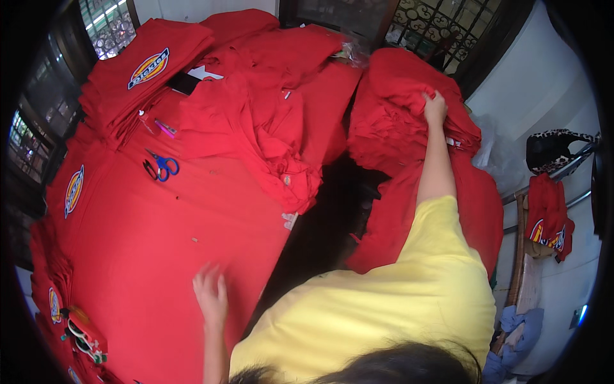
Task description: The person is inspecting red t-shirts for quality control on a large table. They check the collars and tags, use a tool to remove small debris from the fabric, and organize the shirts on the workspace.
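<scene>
My right arm stretches out to a tall pile of red shirts [390, 121] at the back right. There my right hand [435, 107] is closed on the fabric of a red shirt [403, 77] at the top of the pile. Over the red-covered table [147, 256] my left hand [210, 291] is open, its fingers apart and slightly blurred, with nothing in it. Blue-handled scissors [167, 169] and small dark snips [150, 169] lie on the cloth farther off. A rumpled red shirt [256, 128] spreads across the table's far right part, its lower end hanging at the edge.
Folded red shirts with a printed emblem [141, 70] are stacked at the far left. Pink pens [165, 129] lie near them. Sunglasses [83, 339] rest at the near left. A dark gap [320, 224] separates table and pile. A metal rail [575, 198] runs along the right wall.
</scene>
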Tool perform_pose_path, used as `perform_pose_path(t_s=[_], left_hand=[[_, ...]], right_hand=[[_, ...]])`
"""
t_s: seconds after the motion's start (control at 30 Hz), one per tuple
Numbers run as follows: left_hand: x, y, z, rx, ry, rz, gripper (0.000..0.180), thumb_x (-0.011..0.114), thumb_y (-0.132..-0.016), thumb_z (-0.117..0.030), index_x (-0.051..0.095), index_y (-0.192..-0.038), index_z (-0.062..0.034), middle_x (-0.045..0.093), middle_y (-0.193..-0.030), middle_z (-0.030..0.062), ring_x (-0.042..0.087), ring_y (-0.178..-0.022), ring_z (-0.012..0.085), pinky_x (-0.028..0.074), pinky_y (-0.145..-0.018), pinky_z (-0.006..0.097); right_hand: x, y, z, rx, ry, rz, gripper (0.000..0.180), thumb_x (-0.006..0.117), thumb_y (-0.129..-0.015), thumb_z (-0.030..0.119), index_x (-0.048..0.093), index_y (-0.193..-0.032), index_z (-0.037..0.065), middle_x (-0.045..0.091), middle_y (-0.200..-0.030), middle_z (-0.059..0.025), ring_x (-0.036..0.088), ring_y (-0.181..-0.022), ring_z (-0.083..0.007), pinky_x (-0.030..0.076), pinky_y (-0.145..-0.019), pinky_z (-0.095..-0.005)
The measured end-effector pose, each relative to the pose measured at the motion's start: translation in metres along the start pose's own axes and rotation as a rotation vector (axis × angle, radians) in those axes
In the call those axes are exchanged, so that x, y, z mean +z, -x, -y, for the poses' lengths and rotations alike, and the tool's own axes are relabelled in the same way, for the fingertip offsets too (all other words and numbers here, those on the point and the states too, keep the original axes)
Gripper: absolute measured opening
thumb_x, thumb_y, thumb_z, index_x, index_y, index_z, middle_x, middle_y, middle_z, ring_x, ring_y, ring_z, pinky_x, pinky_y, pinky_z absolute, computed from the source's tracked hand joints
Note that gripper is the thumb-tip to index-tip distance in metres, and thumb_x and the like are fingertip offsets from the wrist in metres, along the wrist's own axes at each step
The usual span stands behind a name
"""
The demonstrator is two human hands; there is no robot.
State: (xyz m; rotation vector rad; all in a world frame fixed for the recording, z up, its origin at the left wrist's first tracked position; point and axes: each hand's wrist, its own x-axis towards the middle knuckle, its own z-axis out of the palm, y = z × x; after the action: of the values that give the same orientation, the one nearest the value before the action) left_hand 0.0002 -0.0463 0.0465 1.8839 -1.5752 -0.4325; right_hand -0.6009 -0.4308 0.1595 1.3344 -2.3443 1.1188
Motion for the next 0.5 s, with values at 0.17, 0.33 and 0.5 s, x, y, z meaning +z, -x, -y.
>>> perform_pose_path(t_s=[0.17,0.33,0.5], left_hand=[[0.021,-0.089,-0.103,0.356,0.222,0.087,0.022,0.058,-0.09,-0.011,0.066,-0.109,-0.0042,0.062,-0.117,0.0123,0.057,-0.111,0.0297,0.044,-0.096,0.039],[0.121,-0.153,-0.234,0.319,1.149,0.601,0.035,0.045,-0.1,-0.017,0.053,-0.129,0.0009,0.059,-0.126,0.0134,0.055,-0.116,0.0213,0.042,-0.101,0.035],[0.234,-0.169,-0.314,-0.418,1.601,1.238,0.045,0.049,-0.095,-0.02,0.042,-0.138,-0.0118,0.052,-0.134,0.0158,0.053,-0.119,0.0235,0.043,-0.101,0.04]], right_hand=[[-0.09,-0.072,-0.016,-0.338,-0.317,-0.074,0.037,0.069,-0.084,0.023,0.065,-0.115,0.003,0.068,-0.104,-0.0189,0.067,-0.097,-0.0284,0.05,-0.085,-0.0355],[-0.225,0.007,0.019,-0.614,-0.491,-0.114,0.029,0.063,-0.087,0.003,0.063,-0.115,-0.004,0.066,-0.112,-0.0138,0.06,-0.103,-0.0206,0.045,-0.093,-0.0321],[-0.354,0.079,-0.013,-1.171,-0.667,0.037,0.025,0.057,-0.087,0.003,0.065,-0.11,0.001,0.065,-0.108,-0.0099,0.062,-0.097,-0.02,0.048,-0.09,-0.032]])
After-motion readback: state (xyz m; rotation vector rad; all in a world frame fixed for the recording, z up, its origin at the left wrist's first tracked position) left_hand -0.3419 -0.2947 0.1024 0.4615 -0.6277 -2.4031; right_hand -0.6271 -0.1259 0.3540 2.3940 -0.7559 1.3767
